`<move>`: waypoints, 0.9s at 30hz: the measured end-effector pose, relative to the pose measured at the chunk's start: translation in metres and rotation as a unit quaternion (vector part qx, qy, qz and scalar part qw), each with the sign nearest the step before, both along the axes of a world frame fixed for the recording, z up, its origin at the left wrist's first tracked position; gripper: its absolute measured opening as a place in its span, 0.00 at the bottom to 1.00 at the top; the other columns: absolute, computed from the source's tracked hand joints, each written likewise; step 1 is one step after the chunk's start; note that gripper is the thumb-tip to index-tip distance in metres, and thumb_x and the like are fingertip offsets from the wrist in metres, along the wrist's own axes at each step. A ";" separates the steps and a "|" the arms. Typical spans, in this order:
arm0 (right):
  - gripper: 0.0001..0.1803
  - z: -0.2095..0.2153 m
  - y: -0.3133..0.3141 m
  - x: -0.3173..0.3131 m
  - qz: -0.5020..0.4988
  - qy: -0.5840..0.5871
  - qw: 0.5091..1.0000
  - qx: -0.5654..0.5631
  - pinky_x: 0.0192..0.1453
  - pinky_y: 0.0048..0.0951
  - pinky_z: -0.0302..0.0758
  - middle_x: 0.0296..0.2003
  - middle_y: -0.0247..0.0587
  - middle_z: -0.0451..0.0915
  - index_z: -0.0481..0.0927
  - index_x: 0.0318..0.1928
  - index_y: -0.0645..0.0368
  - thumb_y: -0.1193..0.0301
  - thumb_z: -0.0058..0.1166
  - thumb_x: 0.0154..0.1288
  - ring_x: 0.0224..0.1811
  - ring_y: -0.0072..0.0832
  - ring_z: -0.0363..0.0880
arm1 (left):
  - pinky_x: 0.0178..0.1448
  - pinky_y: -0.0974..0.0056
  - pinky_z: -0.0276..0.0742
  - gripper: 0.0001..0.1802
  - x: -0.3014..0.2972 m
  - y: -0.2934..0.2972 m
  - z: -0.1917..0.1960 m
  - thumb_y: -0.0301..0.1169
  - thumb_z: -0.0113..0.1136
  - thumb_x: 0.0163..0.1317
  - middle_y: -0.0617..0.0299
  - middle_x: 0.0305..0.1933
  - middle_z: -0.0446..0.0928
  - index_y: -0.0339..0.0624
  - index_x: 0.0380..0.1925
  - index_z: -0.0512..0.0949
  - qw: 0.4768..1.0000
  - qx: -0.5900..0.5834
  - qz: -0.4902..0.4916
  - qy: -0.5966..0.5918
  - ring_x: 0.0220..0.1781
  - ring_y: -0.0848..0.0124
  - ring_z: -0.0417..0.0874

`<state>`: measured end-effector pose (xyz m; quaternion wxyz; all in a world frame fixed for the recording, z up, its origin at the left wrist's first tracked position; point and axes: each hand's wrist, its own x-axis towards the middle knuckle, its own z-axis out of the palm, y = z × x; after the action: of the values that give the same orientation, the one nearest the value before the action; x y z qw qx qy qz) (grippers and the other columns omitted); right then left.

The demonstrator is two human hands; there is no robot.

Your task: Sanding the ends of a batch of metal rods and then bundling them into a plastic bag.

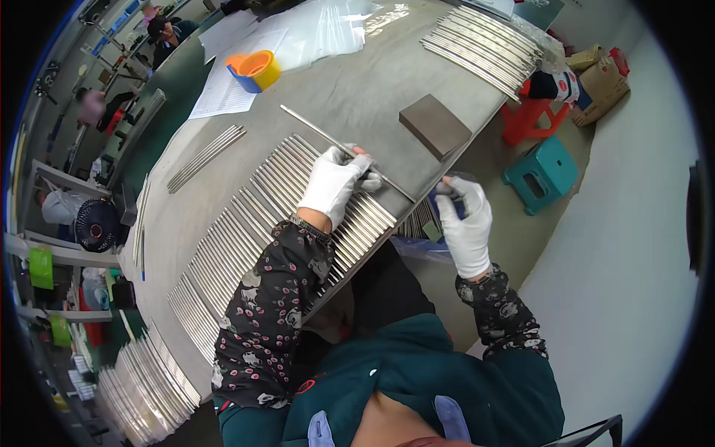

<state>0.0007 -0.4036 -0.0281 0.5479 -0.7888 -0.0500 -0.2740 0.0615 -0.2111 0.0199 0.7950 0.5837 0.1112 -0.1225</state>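
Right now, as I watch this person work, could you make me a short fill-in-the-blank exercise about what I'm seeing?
1. The hand holding a rod is the person's ____ one.
2. The gloves are mostly ____.
3. The teal stool stands near a ____ stool.
4. The block on the table is ____.

Missing words: left; white; red; brown.

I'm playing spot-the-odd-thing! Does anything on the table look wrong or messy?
I see nothing spilled or broken. One small bunch of rods looks a bit odd: beyond the neat rows, it points a different way.
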 end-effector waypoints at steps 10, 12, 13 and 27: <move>0.38 0.026 -0.001 0.089 -0.113 -0.051 0.885 -0.448 0.56 0.44 0.69 0.57 0.56 0.68 0.72 0.59 0.56 0.55 0.66 0.47 0.56 0.48 0.69 | 0.30 0.69 0.73 0.07 -0.001 0.000 0.005 0.21 0.53 0.64 0.52 0.34 0.74 0.32 0.40 0.67 0.999 0.026 0.020 0.020 0.27 0.70 0.75; 0.36 0.021 -0.005 0.092 -0.078 -0.029 0.894 -0.440 0.55 0.44 0.70 0.57 0.57 0.68 0.74 0.58 0.54 0.56 0.66 0.47 0.55 0.48 0.70 | 0.30 0.69 0.73 0.08 -0.001 0.001 0.005 0.20 0.53 0.64 0.52 0.34 0.74 0.32 0.41 0.67 0.999 0.024 0.023 0.025 0.27 0.70 0.75; 0.34 0.020 -0.008 0.092 -0.043 -0.006 0.901 -0.433 0.54 0.44 0.71 0.56 0.58 0.68 0.75 0.56 0.53 0.57 0.66 0.47 0.54 0.48 0.71 | 0.30 0.69 0.74 0.09 0.000 0.001 0.005 0.20 0.52 0.64 0.51 0.35 0.74 0.32 0.42 0.66 0.999 0.029 0.022 0.028 0.27 0.70 0.75; 0.32 0.016 -0.025 -0.018 0.019 -0.055 0.949 -0.308 0.56 0.43 0.67 0.56 0.55 0.68 0.76 0.52 0.52 0.69 0.66 0.39 0.54 0.49 0.67 | 0.29 0.69 0.73 0.11 -0.003 0.004 0.010 0.18 0.50 0.63 0.50 0.37 0.74 0.31 0.45 0.63 0.999 0.025 0.011 0.034 0.26 0.71 0.74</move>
<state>-0.0169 -0.4287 -0.0120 0.2795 -0.9018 -0.1774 -0.2778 0.0589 -0.2072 0.0297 0.7772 0.5976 0.1480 -0.1305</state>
